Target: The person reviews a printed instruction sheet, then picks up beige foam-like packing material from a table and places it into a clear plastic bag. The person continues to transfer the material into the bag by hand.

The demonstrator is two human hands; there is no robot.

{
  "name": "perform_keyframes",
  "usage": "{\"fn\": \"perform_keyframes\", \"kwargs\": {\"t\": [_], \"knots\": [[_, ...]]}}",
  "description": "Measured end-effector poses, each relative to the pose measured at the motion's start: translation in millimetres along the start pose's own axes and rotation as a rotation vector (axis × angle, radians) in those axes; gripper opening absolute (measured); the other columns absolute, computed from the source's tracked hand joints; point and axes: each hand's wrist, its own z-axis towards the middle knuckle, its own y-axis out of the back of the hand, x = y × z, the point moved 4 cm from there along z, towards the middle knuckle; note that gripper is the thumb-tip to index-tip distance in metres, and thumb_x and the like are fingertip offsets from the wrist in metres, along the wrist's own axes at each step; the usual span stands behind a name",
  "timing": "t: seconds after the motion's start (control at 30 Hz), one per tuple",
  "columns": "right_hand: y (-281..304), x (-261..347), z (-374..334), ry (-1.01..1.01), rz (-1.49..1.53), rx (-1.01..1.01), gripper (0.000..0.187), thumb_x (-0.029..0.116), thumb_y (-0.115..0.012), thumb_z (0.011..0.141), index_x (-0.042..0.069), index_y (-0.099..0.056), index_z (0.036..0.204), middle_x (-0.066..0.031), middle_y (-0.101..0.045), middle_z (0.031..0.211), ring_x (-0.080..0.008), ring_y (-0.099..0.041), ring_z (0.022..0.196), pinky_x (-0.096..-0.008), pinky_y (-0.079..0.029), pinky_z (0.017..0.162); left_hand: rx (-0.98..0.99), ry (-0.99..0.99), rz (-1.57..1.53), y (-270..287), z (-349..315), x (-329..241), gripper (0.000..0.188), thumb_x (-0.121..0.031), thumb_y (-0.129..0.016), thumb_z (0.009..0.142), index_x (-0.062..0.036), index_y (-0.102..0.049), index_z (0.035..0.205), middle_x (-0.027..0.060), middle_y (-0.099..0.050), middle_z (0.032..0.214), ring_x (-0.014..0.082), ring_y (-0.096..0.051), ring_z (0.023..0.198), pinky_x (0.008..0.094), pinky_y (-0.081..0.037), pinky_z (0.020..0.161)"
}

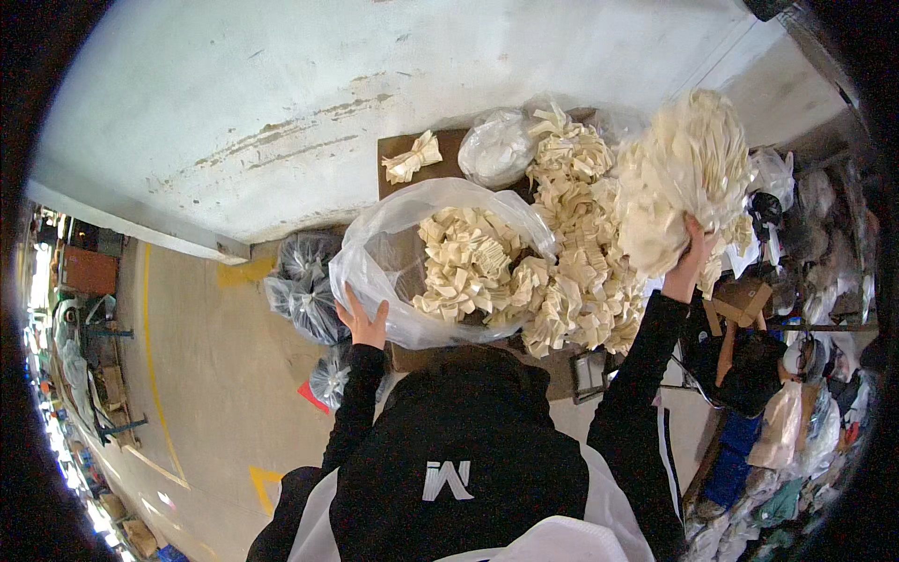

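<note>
A large clear plastic bag [375, 211] lies with its mouth spread wide on a brown surface in front of me. Cream strip-like pieces [464, 262] are heaped inside it and spill over its right side. My left hand [363, 318] rests against the bag's near left rim, fingers spread. Up at the right, my right hand [691, 260] is closed on the lower side of a full clear bag of cream pieces [684, 173]. That bag hides part of the loose pile [585, 244] beside it.
A tied bunch of cream strips [412, 157] and a bulging clear bag [496, 148] lie by the wall. Dark wrapped bundles [314, 286] stand on the floor at left. At right are a cardboard box [742, 298], a person's dark-haired head [749, 375] and heaped bags [796, 431].
</note>
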Motion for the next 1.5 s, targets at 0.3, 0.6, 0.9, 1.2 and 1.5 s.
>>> {"fn": "perform_keyframes", "kwargs": {"t": [0.3,0.6,0.9,1.2,1.5], "knots": [[-94,-62,42,0.692,-1.367,0.215,0.074,0.032,-0.072,0.069,0.015,-0.039,0.133,-0.0167,-0.046,0.126,-0.0318,-0.041,0.119,-0.0408,-0.033,0.1,0.16,-0.026,-0.688,13,-12,-40,0.079,0.006,-0.06,0.072,-0.0062,-0.022,0.14,0.0075,-0.047,0.117,0.0133,-0.054,0.089,0.0258,-0.044,0.077],[-144,-197,55,0.503,-1.366,0.419,0.062,0.028,-0.065,0.078,0.024,-0.037,0.133,-0.0144,-0.032,0.139,-0.0383,-0.029,0.127,-0.0469,-0.026,0.103,0.157,0.131,-0.77,21,-36,-76,0.086,0.004,-0.059,0.073,-0.0163,-0.013,0.143,0.0089,-0.054,0.104,0.0139,-0.054,0.084,0.0258,-0.044,0.074],[-257,-196,-194,0.512,-0.371,1.541,0.022,0.013,-0.062,0.075,0.01,-0.06,0.096,-0.0088,-0.063,0.091,-0.0298,-0.059,0.087,-0.0389,-0.046,0.074,0.136,0.246,-0.836,14,-53,-71,0.081,0.006,-0.056,0.076,-0.0079,-0.013,0.142,0.0085,-0.049,0.11,0.0147,-0.051,0.093,0.0265,-0.042,0.082],[-275,-395,-201,0.524,-0.935,1.496,0.044,0.012,-0.062,0.073,0.008,-0.053,0.116,-0.0172,-0.051,0.119,-0.0341,-0.047,0.11,-0.0411,-0.037,0.094,0.133,0.127,-0.704,14,-45,-97,0.081,-0.001,-0.06,0.076,-0.0087,-0.014,0.142,0.0109,-0.054,0.108,0.0158,-0.054,0.093,0.028,-0.044,0.077],[-238,-250,-166,0.066,-0.594,1.396,0.062,0.019,-0.07,0.067,0.003,-0.046,0.123,-0.0152,-0.048,0.125,-0.0301,-0.044,0.118,-0.0374,-0.035,0.098,0.115,0.097,-0.657,6,-41,-76,0.079,0.0,-0.059,0.077,-0.0091,-0.015,0.142,0.0122,-0.055,0.105,0.0152,-0.054,0.09,0.0276,-0.044,0.077]]}}
